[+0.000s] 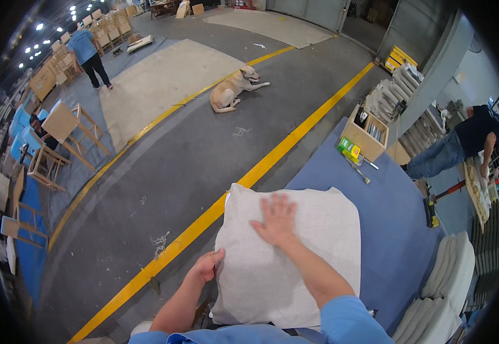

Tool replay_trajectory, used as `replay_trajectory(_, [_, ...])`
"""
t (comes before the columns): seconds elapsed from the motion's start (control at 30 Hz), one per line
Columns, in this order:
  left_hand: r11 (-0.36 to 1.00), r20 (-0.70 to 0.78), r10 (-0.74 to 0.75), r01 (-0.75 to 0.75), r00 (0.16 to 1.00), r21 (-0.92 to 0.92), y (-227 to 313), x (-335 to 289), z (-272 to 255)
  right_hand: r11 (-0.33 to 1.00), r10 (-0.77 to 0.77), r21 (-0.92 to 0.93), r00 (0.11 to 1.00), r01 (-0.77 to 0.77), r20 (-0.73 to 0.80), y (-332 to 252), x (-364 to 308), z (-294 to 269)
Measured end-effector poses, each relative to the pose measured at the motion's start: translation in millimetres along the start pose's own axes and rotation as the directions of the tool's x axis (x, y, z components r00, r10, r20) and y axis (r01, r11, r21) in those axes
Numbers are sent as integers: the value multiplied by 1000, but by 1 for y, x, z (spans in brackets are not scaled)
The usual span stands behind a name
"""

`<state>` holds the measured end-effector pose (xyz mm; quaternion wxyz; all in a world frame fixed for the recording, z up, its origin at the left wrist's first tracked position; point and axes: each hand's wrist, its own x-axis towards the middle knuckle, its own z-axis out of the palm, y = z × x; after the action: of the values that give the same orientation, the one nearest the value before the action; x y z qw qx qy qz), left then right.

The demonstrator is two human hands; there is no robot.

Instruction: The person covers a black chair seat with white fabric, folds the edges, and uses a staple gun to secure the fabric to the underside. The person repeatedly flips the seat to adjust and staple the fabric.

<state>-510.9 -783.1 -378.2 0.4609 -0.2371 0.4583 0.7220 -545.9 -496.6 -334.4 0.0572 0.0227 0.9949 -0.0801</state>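
Note:
A seat cushion (284, 275) covered in light grey-beige fabric lies in front of me at the edge of a blue-topped table. It looks padded, with rounded corners. My right hand (277, 221) rests flat on its upper part, fingers spread and slightly blurred. At the left side, my left hand (207, 265) grips the cushion's edge with the thumb on top; its other fingers are curled and partly hidden. The cushion's underside is out of sight.
The blue tabletop (398, 241) carries a wooden box (370, 135) of tools, a green-yellow carton (349, 148) and a metal tool (358, 172). Stacked cushions (450, 269) stand at right. A dog (229, 92) lies on the floor. Other people and wooden chairs (66, 129) are farther off.

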Motion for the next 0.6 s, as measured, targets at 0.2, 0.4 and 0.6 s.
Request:
replay_trajectory(0.2, [1000, -23, 9, -9, 1000, 0, -4, 1, 0, 926, -359, 163, 928, 340, 103, -74, 19, 3])
replay_trajectory(0.4, [997, -108, 57, -52, 993, 53, -2, -3, 12, 962, -118, 208, 954, 179, -275, 42, -56, 1])
replay_trajectory(0.6, [992, -2, 113, -113, 994, -55, -13, 13, -7, 972, 231, 93, 940, -214, -252, 147, -184, -11])
